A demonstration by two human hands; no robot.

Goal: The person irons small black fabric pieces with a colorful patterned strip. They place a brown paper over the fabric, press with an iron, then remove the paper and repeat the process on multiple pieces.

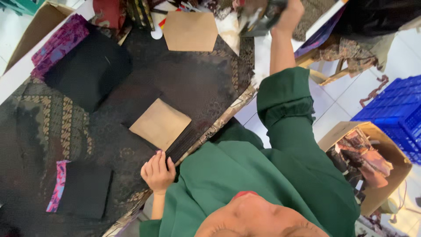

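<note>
A worktable (52, 127) draped in dark patterned cloth fills the left of the view, above a white tiled floor. At twelve o'clock the right hand (289, 13) is partly cut off at the top edge and blurred; it seems closed around a dark, indistinct bundle (258, 19), though the grip cannot be told for sure. At six o'clock the left hand (157, 172) rests with fingers curled on the table's edge, just below a brown paper square (160, 123). A brown hexagon of paper (190, 30) lies at eleven o'clock.
</note>
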